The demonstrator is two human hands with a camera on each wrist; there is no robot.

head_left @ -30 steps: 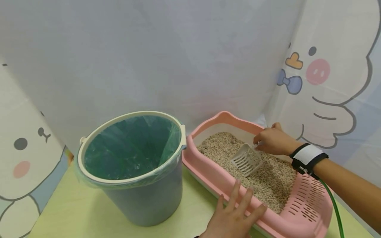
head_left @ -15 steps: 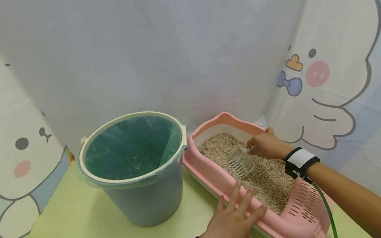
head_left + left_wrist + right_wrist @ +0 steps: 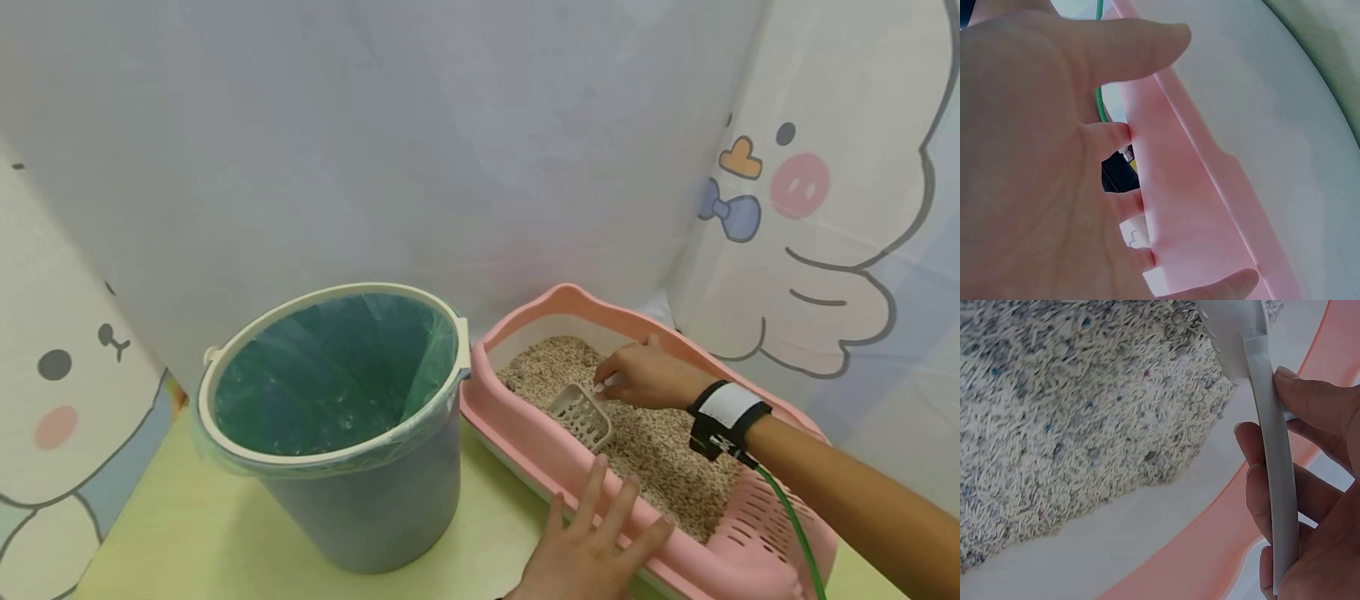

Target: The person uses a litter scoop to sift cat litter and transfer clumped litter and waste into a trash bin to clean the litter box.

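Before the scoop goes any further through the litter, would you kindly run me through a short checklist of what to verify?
1. Right hand grips the scoop by its handle: ok.
2. Left hand rests with straight fingers on the near rim of the litter box, steadying it: ok.
3. Scoop blade down in the litter: ok.
4. Clumps in the scoop: cannot tell.
5. Bucket beside the box, open, green liner in place: ok.
6. Green cable from the wristband clear of the scoop: ok.
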